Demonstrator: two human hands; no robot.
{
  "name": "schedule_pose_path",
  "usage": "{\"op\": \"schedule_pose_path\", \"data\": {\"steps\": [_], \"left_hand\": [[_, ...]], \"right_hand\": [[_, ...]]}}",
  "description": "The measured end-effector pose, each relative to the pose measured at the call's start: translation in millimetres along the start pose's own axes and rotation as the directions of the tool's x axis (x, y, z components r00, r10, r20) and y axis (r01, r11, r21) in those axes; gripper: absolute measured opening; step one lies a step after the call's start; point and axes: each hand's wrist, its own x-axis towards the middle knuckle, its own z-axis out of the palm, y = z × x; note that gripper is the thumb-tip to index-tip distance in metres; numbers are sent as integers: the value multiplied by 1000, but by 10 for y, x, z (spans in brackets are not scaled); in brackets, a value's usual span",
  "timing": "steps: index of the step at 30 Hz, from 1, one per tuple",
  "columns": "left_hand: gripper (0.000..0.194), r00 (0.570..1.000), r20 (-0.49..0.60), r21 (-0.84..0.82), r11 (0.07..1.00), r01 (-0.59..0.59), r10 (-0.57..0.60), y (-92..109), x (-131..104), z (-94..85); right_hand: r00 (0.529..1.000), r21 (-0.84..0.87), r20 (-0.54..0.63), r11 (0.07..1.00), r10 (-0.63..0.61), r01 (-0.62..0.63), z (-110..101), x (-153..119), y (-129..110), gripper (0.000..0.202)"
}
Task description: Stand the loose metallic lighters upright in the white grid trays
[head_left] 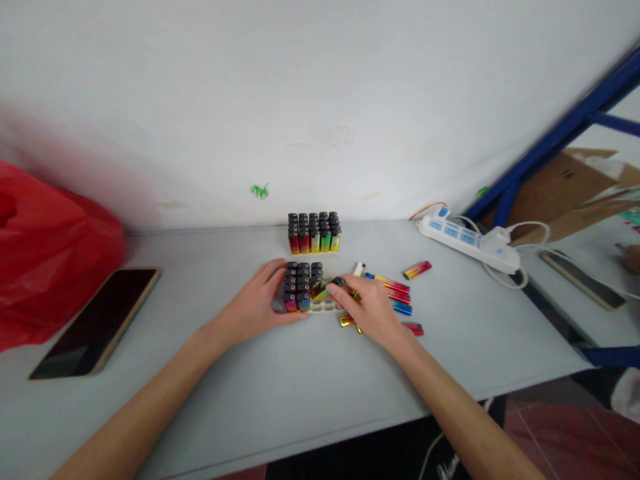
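Observation:
A white tray (327, 307) with round holes stands mid-table, its left columns filled with upright black-topped lighters (297, 283). My left hand (257, 297) wraps round the tray's left end, thumb along the front and fingers behind. Between the thumb and fingers of my right hand (373, 303) is a yellow-green lighter (323, 294) with a black top, tilted over the holes on the right. Loose lighters (397, 293) in red, blue and gold lie beside and partly under my right hand. One red and yellow lighter (417, 269) lies apart, farther right.
Behind, near the wall, stands a second block of upright lighters (314, 233). A phone (95, 323) and a red plastic bag (55, 253) are at the left. At the right are a power strip (467, 243) with cables, a blue metal frame (570, 133) and a cardboard box (560, 193).

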Motion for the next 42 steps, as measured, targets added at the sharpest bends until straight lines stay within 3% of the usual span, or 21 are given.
{"op": "schedule_pose_path", "data": {"steps": [3,8,15,17,19,20,24,27,31,37,42], "left_hand": [[78,1000,-10,-19,1000,9,-9,-5,0,6],[78,1000,-10,-38,999,8,-8,3,3,5],[78,1000,-1,-1,1000,17,-17,-1,-27,2],[79,1000,0,-9,1000,18,-18,-10,-37,7],[79,1000,1,-18,1000,25,-25,-16,-43,11],[80,1000,3,-21,999,31,-31,-16,-44,12],[84,998,18,-12,998,54,-53,-9,-44,11],[83,998,19,-10,999,52,-52,-8,-38,13],[81,1000,4,-18,999,29,-29,-13,-32,15],[81,1000,-12,-14,1000,17,-17,-4,-32,7],[82,1000,-17,-21,1000,11,-11,-11,-28,7]], "right_hand": [[995,-169,36,981,-90,95,21,8,17,50],[982,-463,79,865,-174,191,82,30,-31,38],[977,-446,156,872,-147,202,122,66,-65,39],[993,-435,77,893,-89,114,15,74,-17,41],[995,-476,-91,876,35,-74,-156,75,73,41],[975,-506,-194,840,109,-195,-259,68,135,40],[799,-565,-497,573,338,-594,-669,-35,486,29],[702,-529,-551,462,451,-712,-861,-152,780,34],[742,-502,-491,548,456,-669,-905,-214,1032,34],[836,-498,-451,690,312,-525,-781,-164,1051,43],[803,-332,-556,830,212,-449,-748,-106,999,54]]}}
